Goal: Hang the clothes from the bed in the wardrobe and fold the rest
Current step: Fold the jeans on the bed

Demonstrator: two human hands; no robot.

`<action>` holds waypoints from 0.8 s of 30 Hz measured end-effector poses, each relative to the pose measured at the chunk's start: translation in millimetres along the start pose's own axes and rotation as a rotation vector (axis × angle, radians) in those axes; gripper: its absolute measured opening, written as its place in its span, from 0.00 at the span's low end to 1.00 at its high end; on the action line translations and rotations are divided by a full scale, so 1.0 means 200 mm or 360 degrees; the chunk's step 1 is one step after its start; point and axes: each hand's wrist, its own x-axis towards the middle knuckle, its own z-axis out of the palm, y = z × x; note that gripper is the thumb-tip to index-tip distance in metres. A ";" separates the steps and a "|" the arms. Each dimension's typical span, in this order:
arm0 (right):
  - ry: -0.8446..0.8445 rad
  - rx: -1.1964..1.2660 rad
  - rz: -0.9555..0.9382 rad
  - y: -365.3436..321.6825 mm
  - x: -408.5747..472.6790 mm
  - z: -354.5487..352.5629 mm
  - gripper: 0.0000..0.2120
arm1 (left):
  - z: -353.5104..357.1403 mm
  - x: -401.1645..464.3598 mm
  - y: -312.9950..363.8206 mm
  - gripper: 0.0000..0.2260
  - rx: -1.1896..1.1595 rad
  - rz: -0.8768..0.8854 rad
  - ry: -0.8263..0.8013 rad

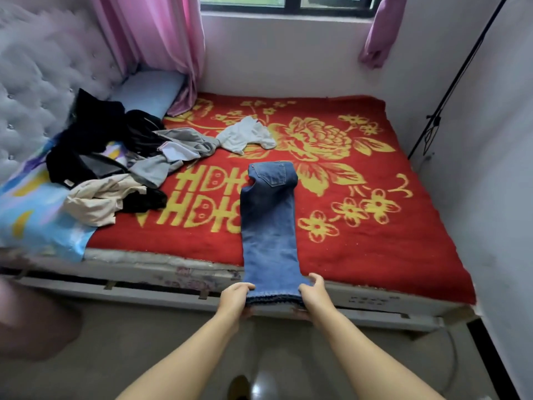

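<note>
Blue jeans (pixel 269 223) lie lengthwise on the red and yellow blanket (pixel 375 174), legs stacked, waist at the far end and hems over the bed's near edge. My left hand (pixel 235 298) grips the hem's left corner and my right hand (pixel 313 295) grips its right corner. A heap of loose clothes lies at the bed's left: black garments (pixel 95 134), grey ones (pixel 178 151) and a cream one (pixel 101 203). A white garment (pixel 245 135) sits crumpled near the bed's middle.
A tufted headboard (pixel 34 82) stands at the left, with a blue pillow (pixel 147 89) and pink curtains (pixel 155 39). A patterned blue sheet (pixel 37 215) hangs off the near left corner. White walls close the back and right. Bare floor lies under my arms.
</note>
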 end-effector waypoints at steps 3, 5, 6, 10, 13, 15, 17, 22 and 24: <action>-0.0033 0.0014 0.0011 -0.08 0.04 -0.04 0.10 | -0.04 0.03 0.08 0.11 -0.0349 -0.0170 -0.0300; -0.0099 0.0085 0.0179 -0.11 0.08 -0.07 0.10 | -0.11 0.07 0.12 0.15 -0.0495 -0.0284 -0.0559; -0.0154 0.0075 0.0246 -0.12 0.10 -0.10 0.13 | -0.15 0.09 0.13 0.18 -0.0500 -0.0317 -0.0697; -0.0384 -0.0229 0.0252 -0.12 0.20 -0.17 0.23 | -0.22 0.25 0.11 0.24 -0.0201 -0.0321 -0.1036; -0.0395 -0.0357 0.0131 -0.15 0.36 -0.12 0.18 | -0.18 0.44 0.13 0.14 0.0007 -0.0216 -0.0907; -0.0360 -0.0326 0.0086 -0.25 0.52 -0.05 0.13 | -0.12 0.60 0.23 0.06 0.0203 -0.0088 -0.0749; -0.0314 -0.0308 0.0066 -0.38 0.73 0.02 0.11 | -0.03 0.82 0.37 0.05 0.0371 0.0033 -0.0641; -0.0105 -0.0197 0.0009 -0.73 1.27 0.21 0.12 | 0.22 1.39 0.74 0.09 0.0476 0.0200 -0.0468; 0.0027 -0.0171 -0.0005 -0.80 1.44 0.27 0.15 | 0.30 1.56 0.82 0.07 0.0520 0.0167 -0.0401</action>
